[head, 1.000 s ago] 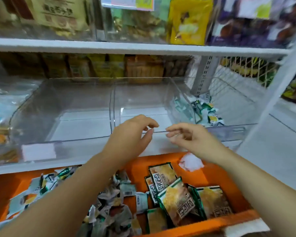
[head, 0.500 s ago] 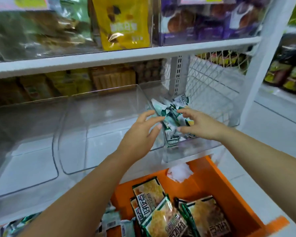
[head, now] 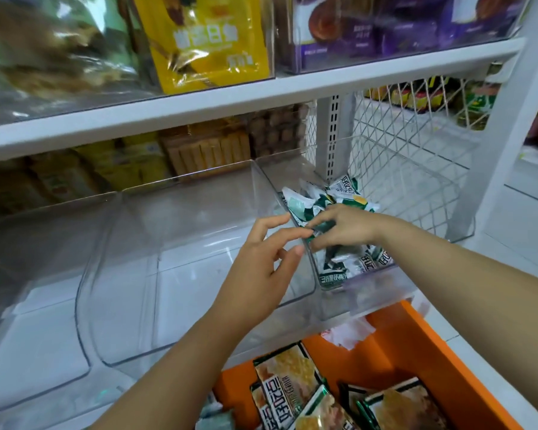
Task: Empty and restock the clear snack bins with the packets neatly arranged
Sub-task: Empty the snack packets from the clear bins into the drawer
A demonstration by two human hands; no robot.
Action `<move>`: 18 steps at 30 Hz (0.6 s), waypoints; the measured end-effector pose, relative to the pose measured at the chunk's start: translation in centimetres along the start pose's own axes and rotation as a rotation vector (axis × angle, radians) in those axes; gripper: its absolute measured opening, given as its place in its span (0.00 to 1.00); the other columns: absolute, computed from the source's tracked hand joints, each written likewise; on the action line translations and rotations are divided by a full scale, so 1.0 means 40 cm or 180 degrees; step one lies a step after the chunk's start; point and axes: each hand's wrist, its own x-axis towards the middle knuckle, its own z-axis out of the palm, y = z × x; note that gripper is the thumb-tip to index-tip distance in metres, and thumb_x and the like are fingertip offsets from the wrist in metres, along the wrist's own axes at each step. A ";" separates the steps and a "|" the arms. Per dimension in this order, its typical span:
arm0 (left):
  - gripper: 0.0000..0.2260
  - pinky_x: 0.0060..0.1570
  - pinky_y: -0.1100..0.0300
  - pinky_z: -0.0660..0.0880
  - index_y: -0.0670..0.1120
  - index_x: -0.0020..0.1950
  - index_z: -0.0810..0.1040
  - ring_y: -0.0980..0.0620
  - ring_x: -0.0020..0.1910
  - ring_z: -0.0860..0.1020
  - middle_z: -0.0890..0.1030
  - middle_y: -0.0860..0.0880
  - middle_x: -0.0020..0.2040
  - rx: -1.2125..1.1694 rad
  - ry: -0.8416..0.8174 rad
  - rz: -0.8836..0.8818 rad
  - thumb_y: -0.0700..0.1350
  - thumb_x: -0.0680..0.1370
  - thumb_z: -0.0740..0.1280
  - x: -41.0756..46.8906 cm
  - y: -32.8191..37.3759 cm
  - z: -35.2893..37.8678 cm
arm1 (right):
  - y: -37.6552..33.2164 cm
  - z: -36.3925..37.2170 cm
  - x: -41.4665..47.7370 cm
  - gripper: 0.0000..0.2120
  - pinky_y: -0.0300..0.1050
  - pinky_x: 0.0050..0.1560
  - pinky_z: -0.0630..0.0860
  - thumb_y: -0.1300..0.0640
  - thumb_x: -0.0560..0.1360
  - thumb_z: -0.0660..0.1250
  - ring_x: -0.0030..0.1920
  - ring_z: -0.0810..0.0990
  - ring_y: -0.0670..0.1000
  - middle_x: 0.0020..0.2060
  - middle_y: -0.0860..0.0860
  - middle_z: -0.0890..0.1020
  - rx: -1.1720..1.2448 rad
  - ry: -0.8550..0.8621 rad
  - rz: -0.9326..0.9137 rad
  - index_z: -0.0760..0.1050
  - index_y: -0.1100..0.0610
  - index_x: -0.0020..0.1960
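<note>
Three clear snack bins stand side by side on the white shelf. The middle bin (head: pixel 180 274) holds nothing. The right bin (head: pixel 376 290) holds several green-and-white packets (head: pixel 339 197). My right hand (head: pixel 345 228) is inside the right bin, its fingers curled round a green packet on top of the pile. My left hand (head: pixel 261 262) hovers with relaxed fingers spread at the wall between the middle and right bins and holds nothing.
An orange crate (head: pixel 429 352) below the shelf holds several brown-and-green snack packets (head: pixel 286 386) and crumpled white paper (head: pixel 348 333). A white wire basket (head: pixel 416 169) stands at the right. The left bin (head: pixel 28 321) shows nothing inside. The upper shelf (head: pixel 261 97) carries stocked bins.
Both hands moved rightward from the middle bin's front to the right bin. My right hand reached into the packet pile and took hold of a packet. The view shifted right.
</note>
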 end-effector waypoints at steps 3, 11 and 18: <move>0.12 0.45 0.75 0.71 0.70 0.56 0.71 0.65 0.49 0.75 0.64 0.66 0.63 0.0029 0.0016 0.0024 0.51 0.80 0.61 -0.001 -0.001 0.001 | -0.006 -0.001 -0.009 0.15 0.40 0.44 0.73 0.49 0.68 0.74 0.45 0.80 0.48 0.44 0.46 0.81 0.0296 -0.0022 -0.0039 0.80 0.49 0.53; 0.17 0.44 0.76 0.70 0.71 0.56 0.69 0.64 0.48 0.75 0.63 0.66 0.63 0.0080 0.0048 0.0035 0.46 0.80 0.63 -0.004 -0.002 0.004 | 0.003 0.014 -0.025 0.25 0.41 0.51 0.73 0.43 0.68 0.73 0.52 0.80 0.47 0.54 0.48 0.82 0.0219 0.0151 0.0223 0.77 0.50 0.63; 0.16 0.43 0.77 0.69 0.67 0.57 0.71 0.63 0.46 0.75 0.64 0.64 0.64 0.0075 0.0067 0.0011 0.44 0.80 0.63 -0.005 0.001 0.004 | 0.027 0.032 0.009 0.51 0.53 0.73 0.60 0.42 0.63 0.77 0.74 0.59 0.59 0.76 0.55 0.51 -0.0079 0.0661 0.0153 0.53 0.50 0.77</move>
